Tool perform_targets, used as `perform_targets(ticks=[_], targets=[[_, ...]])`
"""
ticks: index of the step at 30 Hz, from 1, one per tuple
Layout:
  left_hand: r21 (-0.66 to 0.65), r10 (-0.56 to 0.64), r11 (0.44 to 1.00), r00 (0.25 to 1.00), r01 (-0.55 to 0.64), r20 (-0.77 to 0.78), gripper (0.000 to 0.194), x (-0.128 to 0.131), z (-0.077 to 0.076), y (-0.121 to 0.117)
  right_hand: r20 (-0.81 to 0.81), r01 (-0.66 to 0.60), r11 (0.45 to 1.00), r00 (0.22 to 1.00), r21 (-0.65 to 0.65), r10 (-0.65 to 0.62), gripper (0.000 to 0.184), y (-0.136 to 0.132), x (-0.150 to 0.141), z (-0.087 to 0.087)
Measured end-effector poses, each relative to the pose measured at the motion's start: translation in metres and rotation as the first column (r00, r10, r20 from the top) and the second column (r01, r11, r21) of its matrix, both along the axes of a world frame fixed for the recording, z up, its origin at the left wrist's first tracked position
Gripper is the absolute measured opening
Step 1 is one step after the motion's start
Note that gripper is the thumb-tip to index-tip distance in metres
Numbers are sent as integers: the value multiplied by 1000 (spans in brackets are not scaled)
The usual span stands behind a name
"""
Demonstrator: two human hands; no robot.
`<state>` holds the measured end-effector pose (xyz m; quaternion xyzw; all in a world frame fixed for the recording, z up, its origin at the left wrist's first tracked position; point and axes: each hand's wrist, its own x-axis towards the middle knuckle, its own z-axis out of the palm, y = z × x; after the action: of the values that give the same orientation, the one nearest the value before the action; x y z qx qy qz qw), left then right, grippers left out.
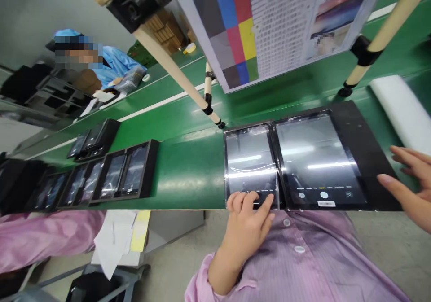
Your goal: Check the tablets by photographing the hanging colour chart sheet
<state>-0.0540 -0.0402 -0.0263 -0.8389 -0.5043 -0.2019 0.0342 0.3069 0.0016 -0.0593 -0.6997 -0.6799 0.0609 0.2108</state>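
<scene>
One lit tablet (251,158) on the bench (190,172) is touched at its near end by the loose left hand (248,216), and a second tablet (319,158), already lit too, is left untouched between it and the empty, spread right hand (412,185), the work being judged partway through.

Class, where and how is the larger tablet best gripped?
Likely pinch the larger tablet by its near edge, from the near side: it lies flat, screen up, that edge near the front of the green bench, while the smaller tablet crowds its left.
</scene>
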Motion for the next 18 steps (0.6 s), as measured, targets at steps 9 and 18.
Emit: perform_targets(ticks=[9,18], targets=[[-346,254,905,967,-246,-23,85,-70,-14,4,-318,39,953,938,-300,-139,88,-8,-40,30],[-640,466,734,855,-229,229,93,-84,-21,6,-215,6,990,976,-141,-37,89,-7,-36,11]])
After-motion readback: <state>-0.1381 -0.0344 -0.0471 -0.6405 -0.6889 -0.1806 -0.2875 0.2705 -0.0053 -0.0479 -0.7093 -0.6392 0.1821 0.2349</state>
